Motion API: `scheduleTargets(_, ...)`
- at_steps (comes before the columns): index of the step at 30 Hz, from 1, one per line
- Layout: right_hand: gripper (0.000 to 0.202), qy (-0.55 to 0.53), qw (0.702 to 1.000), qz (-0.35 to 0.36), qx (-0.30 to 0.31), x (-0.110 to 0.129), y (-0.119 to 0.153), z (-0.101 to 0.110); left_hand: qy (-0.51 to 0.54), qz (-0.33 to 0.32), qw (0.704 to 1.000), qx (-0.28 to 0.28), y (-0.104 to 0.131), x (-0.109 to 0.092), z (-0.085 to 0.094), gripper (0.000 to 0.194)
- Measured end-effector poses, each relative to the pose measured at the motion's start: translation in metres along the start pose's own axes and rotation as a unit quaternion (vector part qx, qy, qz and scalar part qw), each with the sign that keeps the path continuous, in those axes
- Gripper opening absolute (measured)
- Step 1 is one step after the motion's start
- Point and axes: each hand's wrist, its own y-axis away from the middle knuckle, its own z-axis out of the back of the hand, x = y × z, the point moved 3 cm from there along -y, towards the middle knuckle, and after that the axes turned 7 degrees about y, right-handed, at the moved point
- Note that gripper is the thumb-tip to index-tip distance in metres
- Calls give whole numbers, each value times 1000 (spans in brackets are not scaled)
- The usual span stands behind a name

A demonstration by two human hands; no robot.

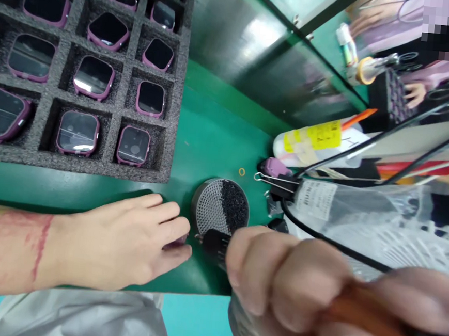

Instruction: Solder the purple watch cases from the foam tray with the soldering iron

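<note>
My left hand (133, 243) lies low over the green bench near its front edge, fingers closed around a purple watch case (176, 243); most of the case is hidden under the fingers. Close to the camera and blurred, my right hand (289, 282) grips an electric screwdriver (215, 244) with a black nose and an orange-brown body. Its bit points left, a short gap from the watch case. Just beyond the bit sits a round grey screw dish (210, 203) with a perforated face, partly covered by tiny black pieces that look like screws.
A grey foam tray (150, 175) at upper left holds several purple smartwatches (94, 77). To the right are a white bottle (308, 141) with a yellow label, a binder clip (284, 185), black cables and a clear plastic bag (361, 210). Another person's hand (415, 94) shows beyond the metal partition.
</note>
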Motion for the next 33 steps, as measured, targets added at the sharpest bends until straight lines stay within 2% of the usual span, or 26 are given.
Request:
scheduleTargets(3,26,-51,991,61,-110,-5,-12,-5,3,-25,1000,16,3,1,-2,3)
scheduleTargets(5,23,-75,985,78,-136,-12,-18,-11,14,-39,999,3,4,1,-1,10)
scheduleTargets(7,22,-86,985,82,-123,-17,-22,-17,31,-49,998,-12,4,2,2,15)
scheduleTargets(10,22,-88,985,88,-121,-22,-24,-21,45,-42,998,-21,3,2,8,3)
scheduleTargets(13,24,-89,984,94,-121,-24,-25,-22,16,-12,999,-26,3,3,7,23)
scheduleTargets(18,19,-81,988,92,-96,-25,-23,-21,-23,-12,999,-32,4,3,1,26)
scheduleTargets(25,19,-77,989,98,-84,-25,-25,-23,12,-7,1000,-28,4,5,1,30)
scheduleTargets(33,26,-46,991,64,-113,-3,-7,0,30,-2,999,-40,4,5,-3,18)
